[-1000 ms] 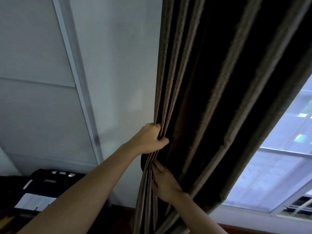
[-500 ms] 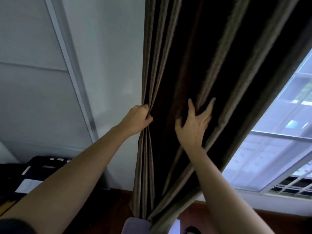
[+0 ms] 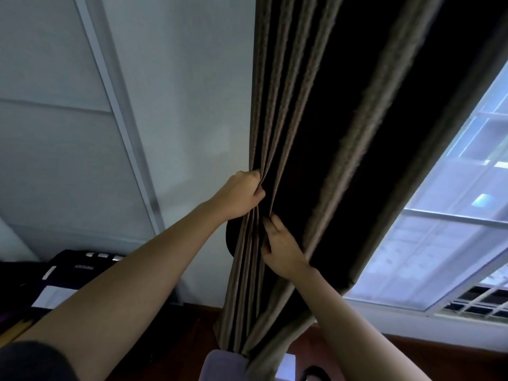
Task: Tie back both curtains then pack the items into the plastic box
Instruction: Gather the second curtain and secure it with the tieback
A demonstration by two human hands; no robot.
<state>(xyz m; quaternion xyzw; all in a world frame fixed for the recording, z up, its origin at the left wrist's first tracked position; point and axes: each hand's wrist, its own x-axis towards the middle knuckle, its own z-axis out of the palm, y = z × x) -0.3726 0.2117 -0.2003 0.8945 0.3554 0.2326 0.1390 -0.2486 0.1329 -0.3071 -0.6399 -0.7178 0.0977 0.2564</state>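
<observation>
A dark brown pleated curtain [image 3: 316, 111] hangs from the top middle down to the floor, beside the white wall. My left hand [image 3: 242, 195] grips the gathered pleats at the curtain's left edge, fingers curled into the folds. Just below and to the right, my right hand [image 3: 280, 247] pinches further folds of the same curtain and holds them against the bunch. A dark rounded piece [image 3: 231, 240] shows behind the bunch under my left hand; what it is cannot be told. No plastic box is in view.
A bright window [image 3: 439, 232] fills the right side, with a white sill below it. A black device [image 3: 79, 273] with a white label sits low at the left. A pale lilac object [image 3: 224, 365] lies on the dark wooden floor [image 3: 384, 353] at the curtain's foot.
My right hand has come down from the spread folds on the right and now pinches pleats next to the bunch under my left hand. My left hand keeps its grip.
</observation>
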